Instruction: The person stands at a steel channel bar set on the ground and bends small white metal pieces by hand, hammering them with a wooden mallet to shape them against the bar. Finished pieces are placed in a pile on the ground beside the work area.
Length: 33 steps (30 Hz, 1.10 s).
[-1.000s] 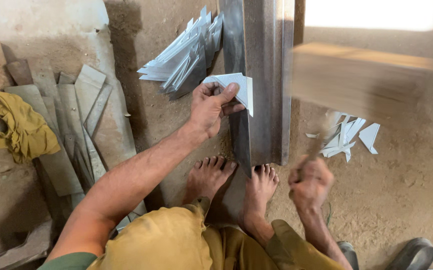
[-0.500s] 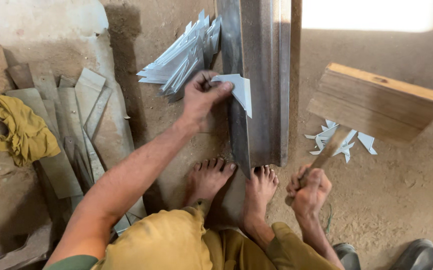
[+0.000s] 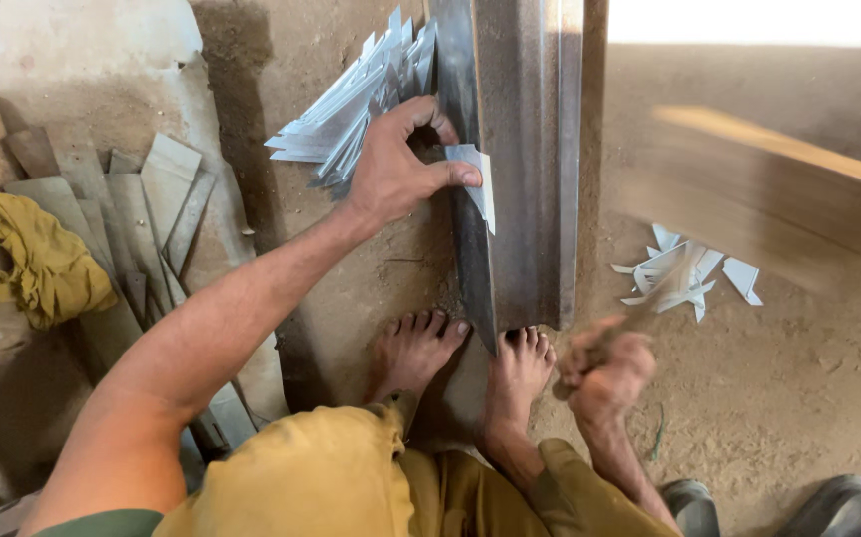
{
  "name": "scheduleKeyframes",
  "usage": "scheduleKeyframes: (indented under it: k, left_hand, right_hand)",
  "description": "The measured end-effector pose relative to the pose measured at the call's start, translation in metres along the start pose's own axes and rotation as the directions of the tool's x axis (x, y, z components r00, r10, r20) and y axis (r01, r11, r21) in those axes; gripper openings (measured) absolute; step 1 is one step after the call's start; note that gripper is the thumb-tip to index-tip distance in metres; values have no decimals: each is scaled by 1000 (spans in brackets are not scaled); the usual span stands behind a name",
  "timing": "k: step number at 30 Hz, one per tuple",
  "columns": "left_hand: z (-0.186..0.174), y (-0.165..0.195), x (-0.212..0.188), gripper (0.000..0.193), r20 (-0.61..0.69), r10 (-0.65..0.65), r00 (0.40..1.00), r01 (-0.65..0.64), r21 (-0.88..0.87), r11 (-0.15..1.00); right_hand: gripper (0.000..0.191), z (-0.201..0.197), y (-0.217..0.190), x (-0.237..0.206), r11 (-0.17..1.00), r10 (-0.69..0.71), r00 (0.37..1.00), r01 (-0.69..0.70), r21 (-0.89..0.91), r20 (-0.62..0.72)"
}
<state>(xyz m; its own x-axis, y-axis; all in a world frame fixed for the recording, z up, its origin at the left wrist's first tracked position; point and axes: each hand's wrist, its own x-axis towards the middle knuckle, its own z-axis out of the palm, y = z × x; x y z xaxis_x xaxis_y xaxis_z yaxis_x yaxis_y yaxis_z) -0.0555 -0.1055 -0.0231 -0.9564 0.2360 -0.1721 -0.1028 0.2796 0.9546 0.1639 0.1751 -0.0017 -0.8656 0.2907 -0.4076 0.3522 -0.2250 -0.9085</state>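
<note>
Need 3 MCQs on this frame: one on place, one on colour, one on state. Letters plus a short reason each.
1. Where does the yellow cloth lie?
A. At the left, on the flat metal strips
B. On the steel beam
C. Under the bare feet

2. What colour is the small sheet piece held against the steel beam?
A. Red
B. White
C. Black

3. What state is the wooden mallet in?
A. Lying on the ground
B. Blurred in mid-air, gripped by the right hand
C. Leaning on the wall

Answers:
1 A, the cloth sits on the flat metal strips at the left edge.
2 B, the piece under the left hand is pale white.
3 B, the mallet head is smeared by motion above the cut scraps.
</note>
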Motion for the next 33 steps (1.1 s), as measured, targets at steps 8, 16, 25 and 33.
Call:
scheduleKeyframes:
  k: [8, 16, 25, 33]
  left_hand:
    - [5, -11, -7, 47, -26, 38, 999, -38, 17, 999]
    - [-1, 0, 2, 51, 88, 133, 987, -135, 27, 990]
    - [93, 90, 26, 24, 315, 210, 926, -374, 675, 636]
    - [100, 43, -9, 26, 437, 143, 888, -434, 691, 578]
  right_hand:
    - [52, -11, 21, 8, 992, 58, 991, -71, 101, 118]
    - [54, -21, 26, 18, 945, 274, 961, -275, -180, -31]
    - [34, -14, -32, 31, 941, 113, 985, -149, -303, -133]
    - [32, -19, -39, 10, 948, -210, 978, 199, -250, -17]
